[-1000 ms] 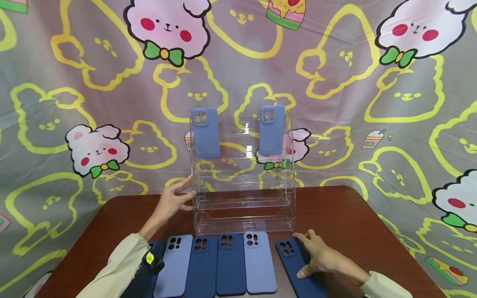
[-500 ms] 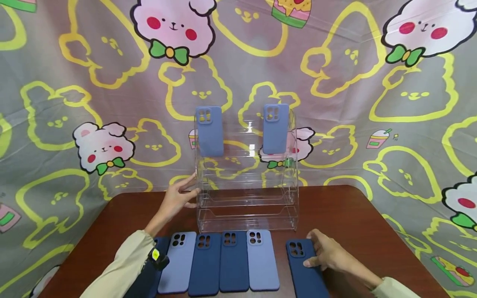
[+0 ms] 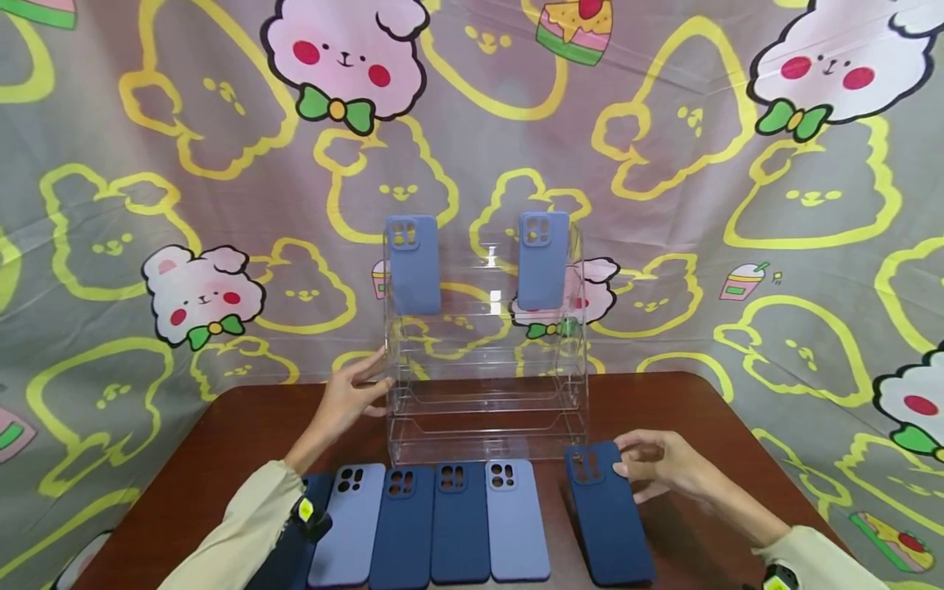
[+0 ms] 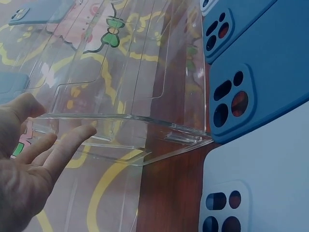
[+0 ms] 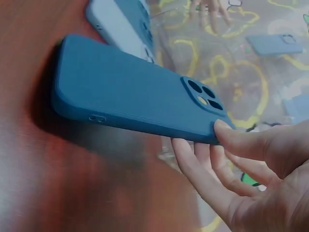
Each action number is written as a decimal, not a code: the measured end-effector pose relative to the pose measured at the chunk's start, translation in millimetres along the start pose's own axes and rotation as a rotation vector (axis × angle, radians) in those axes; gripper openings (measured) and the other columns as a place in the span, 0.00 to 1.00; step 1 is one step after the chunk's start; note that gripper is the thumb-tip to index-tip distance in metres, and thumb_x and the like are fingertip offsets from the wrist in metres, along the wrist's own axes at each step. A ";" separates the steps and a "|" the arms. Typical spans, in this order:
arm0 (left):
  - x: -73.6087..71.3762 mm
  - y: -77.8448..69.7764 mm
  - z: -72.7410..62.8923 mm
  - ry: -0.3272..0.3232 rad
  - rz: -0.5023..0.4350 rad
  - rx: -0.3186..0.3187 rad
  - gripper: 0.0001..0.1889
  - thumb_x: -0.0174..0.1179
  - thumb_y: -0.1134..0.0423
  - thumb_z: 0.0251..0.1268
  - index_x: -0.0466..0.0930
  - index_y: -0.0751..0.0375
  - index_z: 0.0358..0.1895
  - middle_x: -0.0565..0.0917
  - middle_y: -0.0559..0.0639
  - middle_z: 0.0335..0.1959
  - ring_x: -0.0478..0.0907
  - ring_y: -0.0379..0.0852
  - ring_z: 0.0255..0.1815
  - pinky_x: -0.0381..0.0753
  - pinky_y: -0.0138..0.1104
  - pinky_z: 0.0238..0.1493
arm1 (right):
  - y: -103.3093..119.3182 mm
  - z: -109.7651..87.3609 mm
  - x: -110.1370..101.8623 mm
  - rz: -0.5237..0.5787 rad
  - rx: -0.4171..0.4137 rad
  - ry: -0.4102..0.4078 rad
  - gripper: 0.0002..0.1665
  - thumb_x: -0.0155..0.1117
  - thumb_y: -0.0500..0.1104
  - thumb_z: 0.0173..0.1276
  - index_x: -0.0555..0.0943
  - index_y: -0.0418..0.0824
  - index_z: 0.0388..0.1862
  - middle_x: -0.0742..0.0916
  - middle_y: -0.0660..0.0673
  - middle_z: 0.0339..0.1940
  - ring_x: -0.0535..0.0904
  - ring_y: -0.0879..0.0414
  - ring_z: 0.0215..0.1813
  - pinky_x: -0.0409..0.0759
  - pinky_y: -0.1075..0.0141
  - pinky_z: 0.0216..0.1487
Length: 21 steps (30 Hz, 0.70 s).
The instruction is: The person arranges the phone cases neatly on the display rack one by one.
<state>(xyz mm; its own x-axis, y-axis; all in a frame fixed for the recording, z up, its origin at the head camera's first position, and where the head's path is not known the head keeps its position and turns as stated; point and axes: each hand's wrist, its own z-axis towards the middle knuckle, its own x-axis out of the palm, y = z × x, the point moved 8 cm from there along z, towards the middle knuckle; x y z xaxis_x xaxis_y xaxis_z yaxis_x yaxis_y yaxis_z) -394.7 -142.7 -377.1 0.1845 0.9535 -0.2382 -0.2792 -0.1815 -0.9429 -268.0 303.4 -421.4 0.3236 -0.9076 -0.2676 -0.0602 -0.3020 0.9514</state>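
Note:
My right hand (image 3: 667, 467) pinches a dark blue phone case (image 3: 610, 520) by its upper right edge. In the right wrist view the thumb (image 5: 241, 140) lies on the back near the camera cutouts, with fingers underneath. The case tilts, its camera end raised and its lower end near the table. My left hand (image 3: 348, 397) touches the left side of a clear tiered display rack (image 3: 487, 449), its fingers extended and spread in the left wrist view. Two light blue cases (image 3: 415, 274) stand on the rack's top tier, one at each side.
In front of the rack lies a row of phone cases, dark blue (image 3: 460, 528) and light blue (image 3: 518, 524), on the brown table (image 3: 686, 418). My left forearm partly covers the leftmost dark case (image 3: 283, 553). A patterned cloth (image 3: 664, 205) hangs behind.
My right hand has shifted to the case's upper right edge and lifted its camera end off the table. The left hand stays at the rack's side. The view shifts slightly.

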 end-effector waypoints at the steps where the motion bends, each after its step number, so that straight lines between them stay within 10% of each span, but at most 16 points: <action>1: -0.2 0.1 0.0 -0.001 0.002 -0.001 0.34 0.62 0.69 0.77 0.61 0.57 0.82 0.71 0.71 0.74 0.79 0.73 0.63 0.94 0.43 0.40 | 4.7 1.1 -1.0 -0.004 -0.014 -0.012 0.33 0.71 0.39 0.74 0.72 0.20 0.68 0.86 0.40 0.47 0.88 0.51 0.46 0.93 0.48 0.41; 21: 1.5 0.2 0.7 0.018 -0.014 0.011 0.35 0.63 0.67 0.76 0.61 0.55 0.82 0.69 0.69 0.76 0.78 0.72 0.65 0.94 0.45 0.41 | 105.9 22.6 -15.0 -0.260 -0.314 -0.283 0.28 0.71 0.34 0.71 0.77 0.24 0.66 0.88 0.28 0.50 0.91 0.54 0.43 0.94 0.57 0.38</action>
<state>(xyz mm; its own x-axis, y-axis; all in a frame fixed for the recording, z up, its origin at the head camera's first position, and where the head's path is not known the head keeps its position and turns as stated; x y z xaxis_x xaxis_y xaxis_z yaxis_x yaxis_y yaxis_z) -395.1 -141.2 -377.5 0.2059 0.9514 -0.2290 -0.2864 -0.1652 -0.9438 -300.6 278.4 -320.1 0.0183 -0.8707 -0.4915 0.2896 -0.4659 0.8361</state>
